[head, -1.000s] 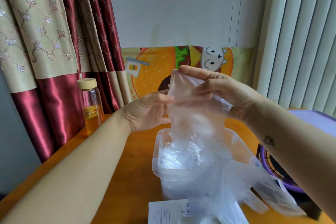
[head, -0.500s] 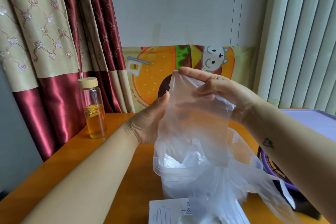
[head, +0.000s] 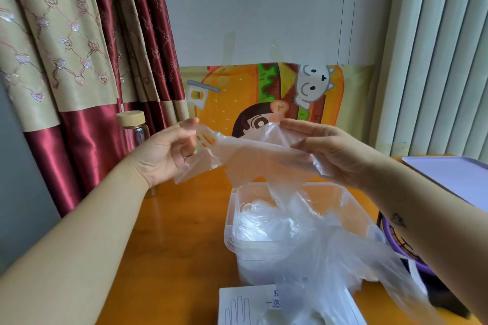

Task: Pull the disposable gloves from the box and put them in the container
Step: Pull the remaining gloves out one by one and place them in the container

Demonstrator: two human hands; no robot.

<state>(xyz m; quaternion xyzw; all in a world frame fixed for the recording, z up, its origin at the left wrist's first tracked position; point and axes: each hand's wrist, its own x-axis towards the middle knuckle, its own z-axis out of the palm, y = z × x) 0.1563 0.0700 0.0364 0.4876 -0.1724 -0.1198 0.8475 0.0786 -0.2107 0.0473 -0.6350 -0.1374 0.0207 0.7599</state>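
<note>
- The orange wooden bench [head: 179,245] fills the lower half of the frame.
- A red and beige curtain [head: 66,60] hangs at the upper left.
- A cartoon burger picture [head: 237,92] leans on the wall at centre.
- A clear plastic container [head: 232,243] stands open at lower centre, with crumpled film inside.
- The thin, clear gloves [head: 258,155] stretch across mid frame above the container. Loose film trails down over its right rim towards the bottom edge.
- The left hand [head: 163,153] pinches the gloves' left end between thumb and fingers.
- The right hand [head: 340,153] pinches the right end, fingers on top.
- The white glove box [head: 245,303] lies at the bottom edge, just in front of the container.
- A cork-capped bottle [head: 134,124] stands behind the left hand.
</note>
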